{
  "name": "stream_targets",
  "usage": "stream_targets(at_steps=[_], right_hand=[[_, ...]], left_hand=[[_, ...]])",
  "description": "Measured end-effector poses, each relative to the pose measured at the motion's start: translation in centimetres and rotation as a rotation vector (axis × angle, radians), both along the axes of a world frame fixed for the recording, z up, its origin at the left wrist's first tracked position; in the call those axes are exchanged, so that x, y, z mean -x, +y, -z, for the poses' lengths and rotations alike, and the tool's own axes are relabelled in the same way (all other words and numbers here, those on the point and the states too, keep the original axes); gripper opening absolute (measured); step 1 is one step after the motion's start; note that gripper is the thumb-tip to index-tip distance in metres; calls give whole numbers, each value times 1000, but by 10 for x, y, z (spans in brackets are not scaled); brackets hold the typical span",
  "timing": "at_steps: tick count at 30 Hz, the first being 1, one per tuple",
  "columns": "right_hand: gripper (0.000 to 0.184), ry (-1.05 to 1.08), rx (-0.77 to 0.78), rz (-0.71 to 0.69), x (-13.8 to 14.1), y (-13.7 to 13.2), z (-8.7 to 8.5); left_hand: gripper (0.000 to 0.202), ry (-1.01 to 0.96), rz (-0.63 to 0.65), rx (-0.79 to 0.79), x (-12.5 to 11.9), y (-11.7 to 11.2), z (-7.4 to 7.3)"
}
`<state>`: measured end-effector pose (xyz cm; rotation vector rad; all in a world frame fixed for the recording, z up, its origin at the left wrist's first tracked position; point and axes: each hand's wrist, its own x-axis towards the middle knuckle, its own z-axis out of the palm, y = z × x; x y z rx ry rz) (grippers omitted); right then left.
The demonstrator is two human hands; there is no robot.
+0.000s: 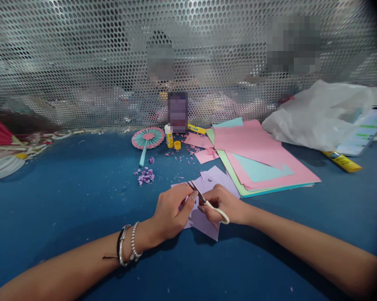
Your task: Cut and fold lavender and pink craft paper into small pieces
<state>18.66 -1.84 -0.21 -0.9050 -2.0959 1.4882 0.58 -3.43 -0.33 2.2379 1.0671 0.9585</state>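
Observation:
My right hand is closed around the white handles of a small pair of scissors, whose metal blades point up and left to my other fingertips. Thumb and fingers of my left hand pinch together at the blades on a bit of purple paper, mostly hidden by the fingers. Beneath both hands lie purple paper sheets, partly covered. A small heap of purple paper snippets sits to the left on the blue table.
Beyond the hands are a pleated pink-and-blue paper fan, a glue stick, its yellow cap and a phone. Coloured sheets, a white plastic bag and another phone lie right. Perforated metal closes the back.

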Motion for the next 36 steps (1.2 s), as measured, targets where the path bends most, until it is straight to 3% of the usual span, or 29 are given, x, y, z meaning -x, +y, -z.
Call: stream_targets(at_steps=[19,22,25,29,33,36], right_hand=[[25,5,23,10,0,0,1],[24,33,52,49,1,-1,0],[22,27,39,109,3,-1,-1],[19,-23,-157,236,5,-3,1],[18,-56,-396,293,6,-5,7],[13,-92,-710,325,4,-5,11]], left_hand=[[26,-92,-50,86,1,-1,-1],[29,-124,-98,139,1,0,-2],[32,-137,-56,192,0,1,-3],[25,-178,59,225,0,1,-3],[14,-190,70,221,2,0,-1],[20,-175,127,184,3,-1,-2]])
